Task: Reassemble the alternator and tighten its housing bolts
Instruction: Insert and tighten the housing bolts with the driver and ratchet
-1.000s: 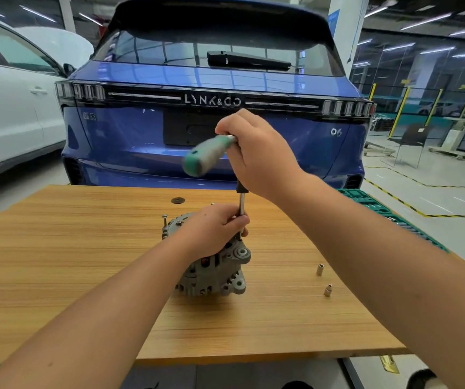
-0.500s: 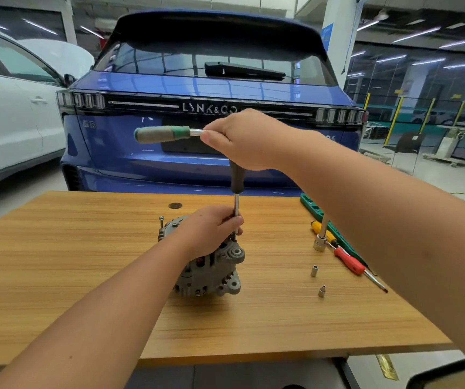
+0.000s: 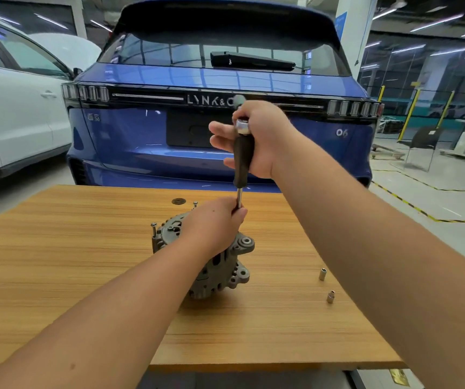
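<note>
Alternator grey, ribbed, upright | left hand pinches driver shaft | right hand grips handle

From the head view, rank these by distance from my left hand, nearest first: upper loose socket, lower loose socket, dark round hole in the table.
Measured from the left hand:
1. Dark round hole, just behind it, to its left.
2. Upper loose socket, to its right.
3. Lower loose socket, right and nearer the camera.
</note>
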